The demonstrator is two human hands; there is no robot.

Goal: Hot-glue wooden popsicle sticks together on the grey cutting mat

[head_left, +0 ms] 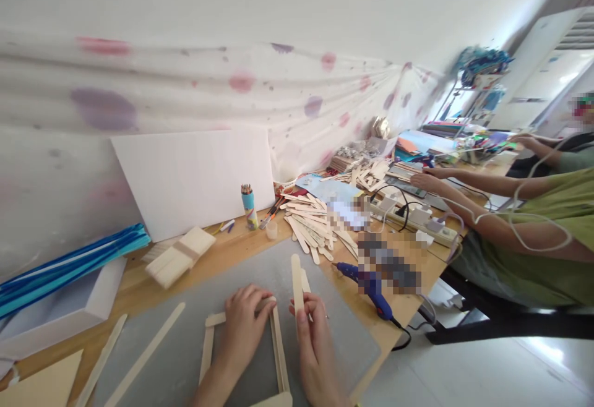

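My left hand lies on the top corner of a wooden stick frame on a grey mat, fingers curled and pressing a stick down. My right hand pinches a flat wooden craft stick and holds it upright just right of the frame. A second stick shows partly behind it.
A blue glue gun lies right of the mat. Loose sticks, a stick bundle, a white board, a pencil tube, blue pipe cleaners and a power strip crowd the desk. Another person's arms reach in at right.
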